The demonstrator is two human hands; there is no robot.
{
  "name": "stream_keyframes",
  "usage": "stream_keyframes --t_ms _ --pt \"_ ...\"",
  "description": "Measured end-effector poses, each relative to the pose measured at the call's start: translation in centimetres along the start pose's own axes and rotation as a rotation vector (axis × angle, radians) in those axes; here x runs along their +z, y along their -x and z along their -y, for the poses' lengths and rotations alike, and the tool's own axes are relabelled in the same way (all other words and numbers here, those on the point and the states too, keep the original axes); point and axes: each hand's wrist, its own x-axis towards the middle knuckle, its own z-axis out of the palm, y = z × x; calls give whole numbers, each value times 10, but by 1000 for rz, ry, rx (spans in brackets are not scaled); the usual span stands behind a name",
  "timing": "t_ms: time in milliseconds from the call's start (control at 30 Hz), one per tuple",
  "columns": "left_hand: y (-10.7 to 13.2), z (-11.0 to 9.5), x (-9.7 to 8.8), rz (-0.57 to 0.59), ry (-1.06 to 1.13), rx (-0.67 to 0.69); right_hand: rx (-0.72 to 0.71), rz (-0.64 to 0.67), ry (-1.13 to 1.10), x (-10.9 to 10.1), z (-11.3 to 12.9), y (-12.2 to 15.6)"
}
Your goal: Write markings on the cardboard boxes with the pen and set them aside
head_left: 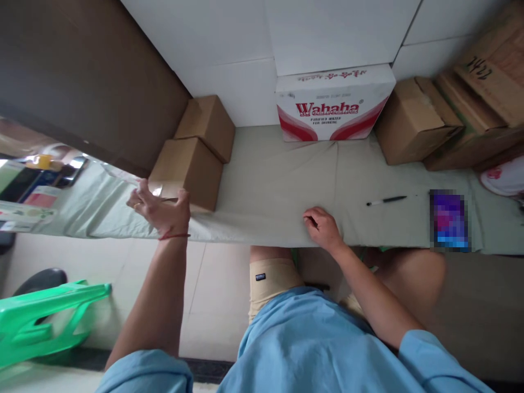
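A pale green cloth (270, 185) covers a table in front of me. My left hand (159, 207) rests on the cloth near its front edge, beside a brown cardboard box (186, 172); its fingers are spread and nothing is in them. My right hand (323, 226) sits at the cloth's front edge near the middle, fingers curled in and pressing or pinching the fabric. A red string circles my left wrist.
A white and red Wahaha carton (333, 103) stands at the back. Brown boxes (413, 120) crowd the right, a second small box (207, 125) the left. A black pen (387, 201) and a blurred rectangular item (449, 219) lie on the cloth. A green plastic stool (36, 322) sits at lower left.
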Motion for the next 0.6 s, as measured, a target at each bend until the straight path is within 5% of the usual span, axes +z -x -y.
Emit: stream_keyframes --t_ms 133,267,433,600 --pt "27 -12 11 -74 -64 303 1 9 9 0 1 0" --pt "29 -50 48 172 -43 628 2 29 19 0 1 0" --pt "-27 -74 115 490 -219 833 -3 32 29 0 1 0" --pt "-82 -41 149 633 -383 871 -10 12 18 1 2 2"
